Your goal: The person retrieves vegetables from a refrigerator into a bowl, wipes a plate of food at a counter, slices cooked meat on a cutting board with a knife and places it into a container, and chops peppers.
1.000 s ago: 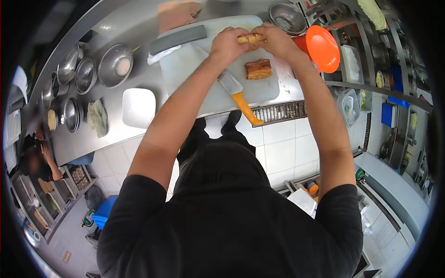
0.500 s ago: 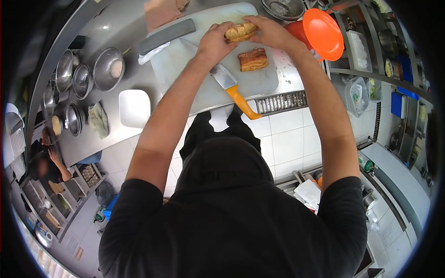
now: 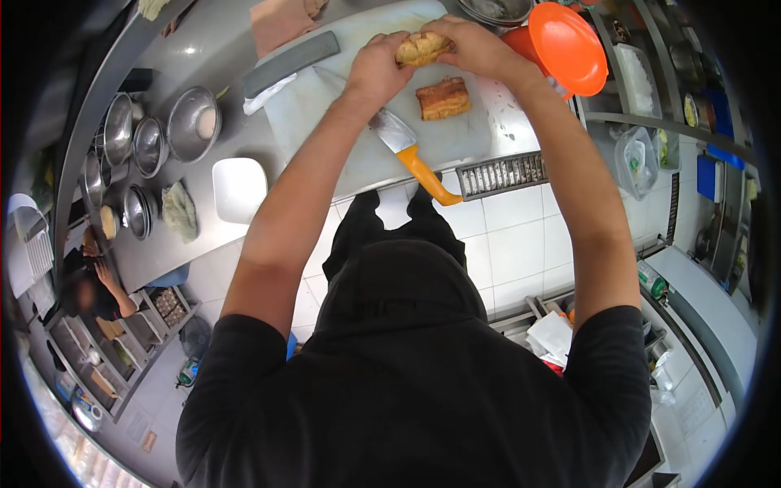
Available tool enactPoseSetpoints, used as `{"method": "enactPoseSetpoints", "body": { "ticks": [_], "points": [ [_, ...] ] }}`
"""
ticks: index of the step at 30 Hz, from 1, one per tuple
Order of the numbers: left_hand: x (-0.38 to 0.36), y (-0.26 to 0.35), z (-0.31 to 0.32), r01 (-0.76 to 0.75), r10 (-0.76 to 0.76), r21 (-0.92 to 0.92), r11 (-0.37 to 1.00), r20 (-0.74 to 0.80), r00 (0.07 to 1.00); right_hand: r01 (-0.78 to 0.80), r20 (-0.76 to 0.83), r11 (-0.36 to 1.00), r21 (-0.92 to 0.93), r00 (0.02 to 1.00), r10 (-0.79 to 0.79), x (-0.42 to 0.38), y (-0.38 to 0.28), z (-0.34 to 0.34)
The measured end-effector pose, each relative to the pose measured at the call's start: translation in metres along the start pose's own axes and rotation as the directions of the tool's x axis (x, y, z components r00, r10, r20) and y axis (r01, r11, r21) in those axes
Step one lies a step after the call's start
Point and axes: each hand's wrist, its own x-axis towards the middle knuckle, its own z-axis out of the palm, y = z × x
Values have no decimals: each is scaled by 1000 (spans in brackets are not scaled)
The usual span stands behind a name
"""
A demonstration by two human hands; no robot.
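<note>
head | bread roll (image 3: 420, 49) lifted off cutting board (image 3: 325, 106) | both hands' grip unchanged

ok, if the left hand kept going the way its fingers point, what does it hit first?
The left hand points across the white cutting board toward the right hand. It already grips the golden piece of bread held between them, so that comes first, then the right hand. Depth is unclear.

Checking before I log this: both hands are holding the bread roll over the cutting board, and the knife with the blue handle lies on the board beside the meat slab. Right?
Not quite. In the head view the knife has an orange handle, not blue. The rest holds: the left hand and right hand hold the bread roll over the cutting board, near the meat slab.
</note>
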Motion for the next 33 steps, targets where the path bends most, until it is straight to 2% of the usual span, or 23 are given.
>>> {"method": "enactPoseSetpoints", "body": {
  "ticks": [2, 8, 10, 13, 16, 23, 25, 28, 29, 33],
  "points": [
    [-4, 11, -6, -49, 50, 19, 999, -41, 998, -12, -7, 1000, -3, 1000, 12, -8, -9, -13],
    [-35, 60, -23, -35, 36, -20, 999, 52, 998, -83, 17, 997, 2, 996, 83, -51, -50, -33],
    [-46, 66, -20, -12, 13, -17, 1000, 78, 997, -129, 34, 990, 60, 991, 127, -65, -56, -27],
    [-57, 68, -15, 41, -34, -53, 998, 137, 990, -174, -10, 984, 47, 985, 175, -80, -62, -14],
    [-64, 64, -7, 63, -49, -78, 995, 163, 985, -212, 10, 975, 73, 977, 212, -87, -60, -3],
    [-71, 74, -7, 146, -123, -184, 972, 130, 984, -210, -109, 976, 60, 970, 216, -96, -62, 5],
    [-74, 76, -7, 220, -197, -306, 926, 104, 975, -193, -159, 978, 78, 966, 203, -100, -63, 5],
    [-74, 62, 0, 332, -302, -481, 812, 142, 943, -312, -65, 865, 392, 929, 364, -105, -70, 1],
    [-74, 54, 4, 370, -333, -533, 761, 169, 928, -329, -82, 826, 457, 910, 407, -105, -68, 4],
    [-75, 55, 11, 358, -361, -616, 702, 125, 924, -337, -87, 617, 711, 829, 553, -107, -54, 27]
  ]
}}
